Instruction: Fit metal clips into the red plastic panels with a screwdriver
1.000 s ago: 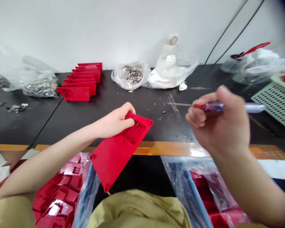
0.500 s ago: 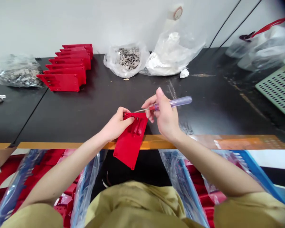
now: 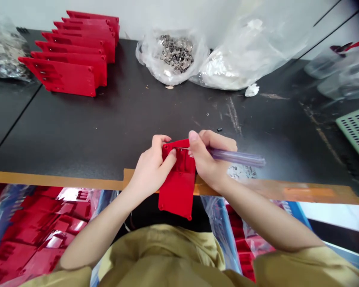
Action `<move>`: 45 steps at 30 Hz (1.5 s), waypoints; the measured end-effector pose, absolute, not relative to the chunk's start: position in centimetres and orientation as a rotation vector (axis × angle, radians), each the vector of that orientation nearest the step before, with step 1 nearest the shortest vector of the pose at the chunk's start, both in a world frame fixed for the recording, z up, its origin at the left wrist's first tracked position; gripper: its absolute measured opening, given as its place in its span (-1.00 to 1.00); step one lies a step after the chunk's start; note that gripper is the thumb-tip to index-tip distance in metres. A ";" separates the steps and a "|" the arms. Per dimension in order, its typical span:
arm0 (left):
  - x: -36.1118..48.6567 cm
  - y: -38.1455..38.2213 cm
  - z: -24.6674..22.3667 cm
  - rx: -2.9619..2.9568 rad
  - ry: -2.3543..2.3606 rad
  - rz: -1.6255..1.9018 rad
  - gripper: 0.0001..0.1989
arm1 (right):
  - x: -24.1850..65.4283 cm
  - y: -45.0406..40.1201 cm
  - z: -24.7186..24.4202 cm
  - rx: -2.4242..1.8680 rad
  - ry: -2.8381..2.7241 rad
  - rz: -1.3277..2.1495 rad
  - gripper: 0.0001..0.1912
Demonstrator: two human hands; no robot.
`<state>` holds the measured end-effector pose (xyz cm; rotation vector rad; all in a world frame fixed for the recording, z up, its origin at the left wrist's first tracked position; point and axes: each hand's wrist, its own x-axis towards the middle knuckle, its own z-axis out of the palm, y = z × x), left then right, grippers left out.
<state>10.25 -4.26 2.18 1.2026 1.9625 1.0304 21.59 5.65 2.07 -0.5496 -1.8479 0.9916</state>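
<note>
- Left hand (image 3: pixel 152 169): fingers curled, gripping far end of glossy red plastic panel (image 3: pixel 178 193).
- Right hand (image 3: pixel 208 157): fingers pinching screwdriver (image 3: pixel 236 157), thin steel tip at panel, translucent purple handle.

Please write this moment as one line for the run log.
left hand: holds red plastic panel | right hand: holds screwdriver, tip at panel's upper end | nearby: row of red panels

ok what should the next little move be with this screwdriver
Probably turn the screwdriver slowly with the right hand. Its thin shaft appears to reach the top end of the red plastic panel, and the left hand already grips that end, so it can steady the panel.
</note>
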 end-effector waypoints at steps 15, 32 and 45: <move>9.9 -4.5 1.7 1.290 1.905 1.069 -0.87 | 21.3 4.7 1.8 -0.639 -1.919 0.833 -0.47; 10.0 -4.4 1.6 1.241 1.984 1.120 -0.94 | 21.2 4.6 1.8 -0.471 -2.008 0.754 -0.54; 10.4 -4.5 1.9 1.229 2.027 1.124 -0.92 | 20.7 6.2 1.5 -0.604 -1.339 1.279 -0.62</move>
